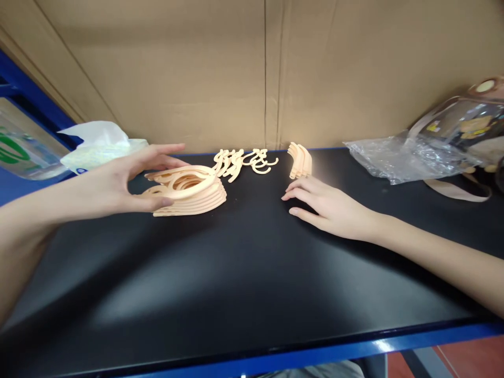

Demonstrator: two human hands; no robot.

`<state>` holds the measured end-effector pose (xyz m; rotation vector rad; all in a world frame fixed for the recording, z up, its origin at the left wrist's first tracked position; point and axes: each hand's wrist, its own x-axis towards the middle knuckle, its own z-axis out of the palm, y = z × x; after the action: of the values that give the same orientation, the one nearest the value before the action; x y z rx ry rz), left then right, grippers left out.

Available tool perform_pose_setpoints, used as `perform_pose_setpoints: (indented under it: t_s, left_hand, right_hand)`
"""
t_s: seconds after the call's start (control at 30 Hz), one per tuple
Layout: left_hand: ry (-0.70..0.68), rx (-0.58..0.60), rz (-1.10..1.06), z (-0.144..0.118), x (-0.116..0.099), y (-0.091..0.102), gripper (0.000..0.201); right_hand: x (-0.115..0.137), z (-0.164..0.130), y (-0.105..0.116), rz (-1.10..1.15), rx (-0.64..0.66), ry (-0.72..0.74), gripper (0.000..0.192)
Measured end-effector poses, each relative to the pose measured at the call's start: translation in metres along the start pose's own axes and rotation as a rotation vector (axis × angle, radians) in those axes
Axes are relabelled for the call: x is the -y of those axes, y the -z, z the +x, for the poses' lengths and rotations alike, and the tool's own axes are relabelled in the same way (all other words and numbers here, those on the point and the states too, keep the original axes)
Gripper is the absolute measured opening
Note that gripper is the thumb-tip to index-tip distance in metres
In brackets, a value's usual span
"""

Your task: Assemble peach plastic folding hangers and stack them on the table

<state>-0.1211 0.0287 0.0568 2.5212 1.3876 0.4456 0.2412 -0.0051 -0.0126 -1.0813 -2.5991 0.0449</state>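
Hands (120, 181) (325, 210) loosely spread, left around peach-coloured stack (202, 198)

Left hand (136, 176) and right hand (318, 205) at a black desk (236, 273)

Left of centre, the left hand spreads around stacked peach frames (197, 203); right of centre, the right hand is near curved peach pieces (302, 160). Peach hooks (235, 169) lie mid-frame, a tissue pack (103, 153) left, crumpled clear plastic (394, 160) right.

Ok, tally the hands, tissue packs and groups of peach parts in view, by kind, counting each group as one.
Hands: 2 (left hand, right hand)
Tissue pack: 1
Stack of looped parts: 1
Row of hooks: 1
Bunch of curved strips: 1
Total: 6
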Motion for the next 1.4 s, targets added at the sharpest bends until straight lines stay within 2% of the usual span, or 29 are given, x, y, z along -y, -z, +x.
perform_pose_setpoints:
  t_s: [0.23,0.83,1.2,1.4]
  left_hand:
    - [-0.031,0.013,0.012,0.001,0.004,-0.003,0.085]
    - [0.013,0.037,-0.04,0.005,0.005,-0.005,0.087]
    - [0.016,0.08,0.063,0.004,0.014,-0.002,0.084]
    - [0.062,0.1,0.169,0.002,0.016,0.006,0.095]
  right_hand:
    - [-0.001,0.001,-0.001,-0.021,0.012,0.01,0.029]
    - [0.001,0.001,0.001,-0.059,0.024,0.019,0.03]
    - [0.0,0.001,0.0,-0.065,0.026,0.019,0.031]
    - [0.0,0.001,0.0,-0.069,0.023,0.022,0.03]
